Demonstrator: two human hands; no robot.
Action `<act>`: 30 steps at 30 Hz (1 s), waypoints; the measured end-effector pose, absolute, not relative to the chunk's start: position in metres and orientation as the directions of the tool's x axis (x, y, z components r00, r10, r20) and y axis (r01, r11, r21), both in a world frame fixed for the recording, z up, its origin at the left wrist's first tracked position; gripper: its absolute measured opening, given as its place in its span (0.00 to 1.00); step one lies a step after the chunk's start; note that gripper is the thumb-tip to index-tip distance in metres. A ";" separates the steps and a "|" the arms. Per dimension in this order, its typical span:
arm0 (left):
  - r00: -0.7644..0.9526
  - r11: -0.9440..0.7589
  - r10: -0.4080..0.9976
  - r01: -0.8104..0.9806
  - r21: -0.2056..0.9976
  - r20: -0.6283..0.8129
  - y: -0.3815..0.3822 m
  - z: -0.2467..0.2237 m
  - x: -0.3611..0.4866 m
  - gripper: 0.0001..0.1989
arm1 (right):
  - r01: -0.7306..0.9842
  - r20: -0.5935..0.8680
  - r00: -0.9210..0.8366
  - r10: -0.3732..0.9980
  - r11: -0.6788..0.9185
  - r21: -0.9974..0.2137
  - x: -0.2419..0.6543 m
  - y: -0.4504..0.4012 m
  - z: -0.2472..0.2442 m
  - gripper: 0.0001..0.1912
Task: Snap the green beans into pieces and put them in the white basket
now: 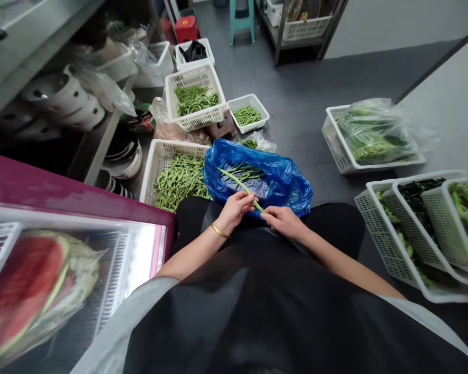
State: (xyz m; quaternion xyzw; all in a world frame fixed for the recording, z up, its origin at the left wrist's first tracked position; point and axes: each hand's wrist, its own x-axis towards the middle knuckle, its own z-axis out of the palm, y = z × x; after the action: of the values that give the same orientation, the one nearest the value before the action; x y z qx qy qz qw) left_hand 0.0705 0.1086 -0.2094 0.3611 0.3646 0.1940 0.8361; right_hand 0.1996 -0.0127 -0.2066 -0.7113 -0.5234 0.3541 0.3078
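Note:
A long green bean (239, 183) slants between my two hands, over the near side of an open blue plastic bag (292, 182). My left hand (237, 209), with a gold bangle at the wrist, pinches the bean around its middle. At the bean's lower end, my right hand (284, 220) has its thumb and fingers closed on the tip. More long beans (245, 170) lie inside the bag, which rests at my lap between my knees. Just left of the bag, a white basket (150, 174) holds a heap of short green bean pieces (181, 179).
Farther off stand a raised white basket (195, 124) and a smaller one (265, 122), both with beans. To the right are a basket of bagged greens (378, 137) and several tilted baskets (386, 239). A lit fridge with cut watermelon (27, 285) flanks my left; metal shelving (105, 140) rises behind it.

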 end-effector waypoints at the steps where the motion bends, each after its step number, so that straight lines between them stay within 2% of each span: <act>1: 0.654 0.671 0.591 -0.074 0.738 -0.472 0.107 -0.209 0.069 0.10 | 0.570 -0.145 0.177 0.974 -0.222 -0.791 0.196 -0.013 -0.207 0.15; 4: 0.623 0.723 0.599 -0.151 0.674 -0.503 0.101 -0.208 0.065 0.06 | 0.670 0.015 0.197 0.980 -0.123 -0.732 0.189 -0.015 -0.210 0.16; 7: 0.647 0.792 0.540 -0.175 0.585 -0.538 0.097 -0.210 0.066 0.05 | 0.740 0.246 0.220 0.944 0.003 -0.672 0.184 -0.021 -0.199 0.16; 10: 0.683 0.828 0.488 -0.165 0.535 -0.544 0.095 -0.212 0.069 0.06 | 0.760 0.387 0.111 0.915 0.173 -0.626 0.181 -0.029 -0.178 0.17; 11: 0.687 0.830 0.483 -0.163 0.533 -0.543 0.095 -0.213 0.069 0.06 | 0.740 0.369 0.026 0.929 0.230 -0.632 0.181 -0.031 -0.172 0.17; 13: 0.718 0.818 0.463 -0.120 0.563 -0.519 0.098 -0.215 0.067 0.06 | 0.652 0.201 -0.188 0.961 0.275 -0.707 0.185 -0.032 -0.167 0.18; 15: 0.788 0.764 0.421 -0.040 0.644 -0.449 0.102 -0.215 0.063 0.07 | 0.564 -0.062 -0.340 0.938 0.151 -0.812 0.196 -0.028 -0.173 0.15; 17: 0.854 0.687 0.363 0.026 0.727 -0.373 0.106 -0.216 0.059 0.10 | 0.464 -0.266 -0.297 0.917 -0.104 -0.880 0.212 -0.018 -0.185 0.15; 19: 0.887 0.626 0.318 0.070 0.777 -0.336 0.107 -0.217 0.058 0.10 | 0.247 -0.342 -0.106 0.934 -0.308 -0.918 0.227 -0.004 -0.197 0.24; 21: 0.890 0.567 0.300 0.124 0.814 -0.344 0.107 -0.220 0.058 0.08 | 0.026 -0.324 0.133 0.937 -0.330 -0.944 0.234 0.009 -0.202 0.28; 22: 0.878 0.533 0.316 0.150 0.833 -0.360 0.107 -0.222 0.060 0.08 | -0.012 -0.280 0.242 0.929 -0.286 -0.958 0.232 0.015 -0.201 0.26; 24: 0.830 0.465 0.382 0.208 0.861 -0.407 0.106 -0.226 0.062 0.08 | 0.107 -0.108 0.386 0.916 -0.161 -0.981 0.219 0.019 -0.194 0.21; 25: 0.791 0.443 0.432 0.233 0.866 -0.434 0.107 -0.229 0.064 0.09 | 0.225 0.002 0.394 0.919 -0.095 -0.970 0.209 0.018 -0.190 0.18; 27: 0.687 0.454 0.522 0.277 0.847 -0.505 0.109 -0.234 0.066 0.10 | 0.435 0.167 0.274 0.947 0.033 -0.900 0.189 0.012 -0.185 0.13; 28: 0.635 0.476 0.553 0.291 0.830 -0.540 0.110 -0.236 0.066 0.11 | 0.487 0.182 0.185 0.966 0.071 -0.871 0.181 0.009 -0.186 0.11; 30: 0.576 0.520 0.577 0.289 0.804 -0.580 0.111 -0.237 0.066 0.11 | 0.474 0.078 0.073 0.994 0.034 -0.880 0.171 0.005 -0.194 0.08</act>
State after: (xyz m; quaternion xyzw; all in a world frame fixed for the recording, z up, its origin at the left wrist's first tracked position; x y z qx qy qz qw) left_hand 0.0665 0.1114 -0.2374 0.4803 0.4504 0.0965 0.7464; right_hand 0.1710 0.0045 -0.1940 -0.6139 -0.5981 0.3257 0.3992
